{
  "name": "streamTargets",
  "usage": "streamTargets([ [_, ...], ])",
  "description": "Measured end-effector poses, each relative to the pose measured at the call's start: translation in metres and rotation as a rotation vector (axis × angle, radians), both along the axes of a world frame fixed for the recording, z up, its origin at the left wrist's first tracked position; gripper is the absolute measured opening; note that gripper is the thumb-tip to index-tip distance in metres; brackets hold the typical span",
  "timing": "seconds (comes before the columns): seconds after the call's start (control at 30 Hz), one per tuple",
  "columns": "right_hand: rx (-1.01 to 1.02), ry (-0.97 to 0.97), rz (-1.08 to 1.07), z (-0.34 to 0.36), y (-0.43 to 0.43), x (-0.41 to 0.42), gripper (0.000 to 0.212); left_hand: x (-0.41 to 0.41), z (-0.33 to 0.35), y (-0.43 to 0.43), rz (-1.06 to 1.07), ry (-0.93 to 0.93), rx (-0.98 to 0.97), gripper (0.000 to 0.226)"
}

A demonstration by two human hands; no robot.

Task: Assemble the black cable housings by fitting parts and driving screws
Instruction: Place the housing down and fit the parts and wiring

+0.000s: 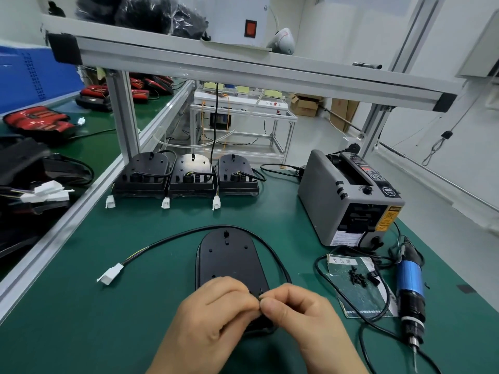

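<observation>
A black oval cable housing [229, 257] lies flat on the green mat in front of me, its black cable [172, 237] looping round to a white connector [110, 273]. My left hand [213, 317] and my right hand [299, 317] meet over the housing's near end, fingertips together, pinching a small black part [260, 296]; which hand holds it is hard to tell. Loose black screws [357, 278] lie on a clear sheet to the right. A blue electric screwdriver [410, 290] lies beside them.
Three black housings [189, 174] with white plugs stand in a row at the back. A grey tape dispenser [348, 195] sits at the right rear. An aluminium frame post [124, 114] rises at the left, with red and black parts on the neighbouring bench.
</observation>
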State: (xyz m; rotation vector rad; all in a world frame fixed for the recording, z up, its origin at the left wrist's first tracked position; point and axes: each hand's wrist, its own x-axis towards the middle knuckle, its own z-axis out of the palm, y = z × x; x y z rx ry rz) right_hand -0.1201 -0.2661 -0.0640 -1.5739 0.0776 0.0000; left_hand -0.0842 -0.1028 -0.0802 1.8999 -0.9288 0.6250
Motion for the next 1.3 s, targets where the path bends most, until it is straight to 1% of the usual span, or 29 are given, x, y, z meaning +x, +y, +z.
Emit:
streamTargets([
  [0.1, -0.037, 0.022, -0.038, -0.004, 0.001, -0.005, 0.007, -0.004, -0.007, 0.005, 0.034, 0.042, 0.001, 0.014],
  [0.13, -0.057, 0.02, -0.059, -0.005, 0.0, -0.007, 0.007, -0.004, -0.008, 0.008, 0.082, 0.094, -0.043, 0.012],
  [0.2, -0.122, -0.004, -0.116, -0.009, -0.002, -0.009, 0.017, -0.002, -0.011, 0.013, 0.213, 0.219, -0.173, 0.008],
  [0.23, -0.158, -0.019, -0.139, -0.01, -0.001, -0.009, 0.02, -0.001, -0.011, 0.014, 0.271, 0.267, -0.216, 0.012],
  [0.3, -0.224, -0.055, -0.166, -0.012, 0.002, -0.009, 0.025, -0.001, -0.014, 0.013, 0.309, 0.34, -0.211, 0.014],
  [0.37, -0.287, -0.092, -0.19, -0.017, 0.005, -0.008, 0.026, -0.003, -0.017, 0.008, 0.292, 0.366, -0.136, 0.008],
  [0.4, -0.32, -0.11, -0.203, -0.019, 0.006, -0.007, 0.025, -0.005, -0.017, 0.005, 0.287, 0.362, -0.085, 0.01],
  [0.47, -0.383, -0.139, -0.223, -0.023, 0.008, -0.005, 0.025, -0.006, -0.019, 0.001, 0.287, 0.293, 0.012, 0.022],
  [0.5, -0.419, -0.15, -0.23, -0.026, 0.008, -0.005, 0.025, -0.006, -0.019, -0.001, 0.295, 0.258, 0.054, 0.022],
  [0.57, -0.494, -0.169, -0.242, -0.029, 0.01, -0.004, 0.022, -0.006, -0.019, -0.004, 0.316, 0.211, 0.098, 0.01],
  [0.6, -0.531, -0.181, -0.248, -0.03, 0.01, -0.003, 0.02, -0.006, -0.018, -0.004, 0.322, 0.218, 0.112, 0.013],
  [0.67, -0.607, -0.216, -0.264, -0.033, 0.01, -0.002, 0.023, -0.005, -0.019, -0.005, 0.331, 0.246, 0.121, 0.02],
  [0.7, -0.64, -0.24, -0.271, -0.035, 0.011, -0.001, 0.024, -0.004, -0.019, -0.005, 0.332, 0.243, 0.117, 0.019],
  [0.8, -0.73, -0.343, -0.291, -0.037, 0.011, 0.001, 0.01, -0.004, -0.019, -0.006, 0.314, 0.236, 0.076, 0.005],
  [0.9, -0.853, -0.448, -0.318, -0.039, 0.011, 0.004, 0.017, -0.005, -0.021, -0.006, 0.302, 0.252, 0.044, 0.002],
  [1.0, -0.908, -0.509, -0.335, -0.036, 0.011, 0.008, 0.029, -0.006, -0.022, -0.006, 0.296, 0.263, 0.034, 0.002],
  [1.1, -0.918, -0.497, -0.32, -0.034, 0.009, 0.012, 0.028, -0.006, -0.022, -0.006, 0.29, 0.263, 0.028, 0.004],
  [1.2, -0.942, -0.45, -0.281, -0.032, 0.003, 0.016, 0.032, -0.005, -0.022, -0.006, 0.269, 0.273, 0.008, 0.016],
  [1.27, -0.957, -0.4, -0.238, -0.03, -0.001, 0.019, 0.034, -0.005, -0.022, -0.006, 0.258, 0.273, 0.002, 0.018],
  [1.3, -0.948, -0.379, -0.211, -0.029, -0.002, 0.02, 0.032, -0.005, -0.023, -0.005, 0.254, 0.273, 0.005, 0.017],
])
